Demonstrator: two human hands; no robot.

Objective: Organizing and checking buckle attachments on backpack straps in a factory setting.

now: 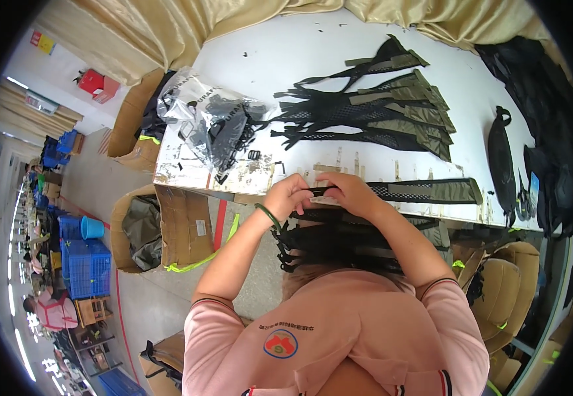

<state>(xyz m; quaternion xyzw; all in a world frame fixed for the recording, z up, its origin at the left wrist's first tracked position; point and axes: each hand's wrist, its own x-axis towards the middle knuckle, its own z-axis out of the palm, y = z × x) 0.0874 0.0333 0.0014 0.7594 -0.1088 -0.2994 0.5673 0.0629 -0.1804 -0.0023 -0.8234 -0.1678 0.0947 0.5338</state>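
A long, narrow strip of black mesh and olive-green fabric (425,191) lies along the near edge of the white, paint-worn surface (234,175), its olive end pointing to three o'clock. The left hand (291,197) and right hand (347,193) both pinch its narrow black end between bent fingers (a dark green bangle (267,214) circles the left wrist). From the hands, more black-and-olive strips (352,237) hang at six o'clock, just below the edge. At one o'clock, a fanned pile of similar mesh strips (379,109) rests on the surface; at ten, a clear plastic bag holding black pieces (204,119). Near three o'clock lies an elongated black padded piece (500,162). Between eight and nine, an open brown cardboard box (184,228) holds crumpled olive fabric (143,234).
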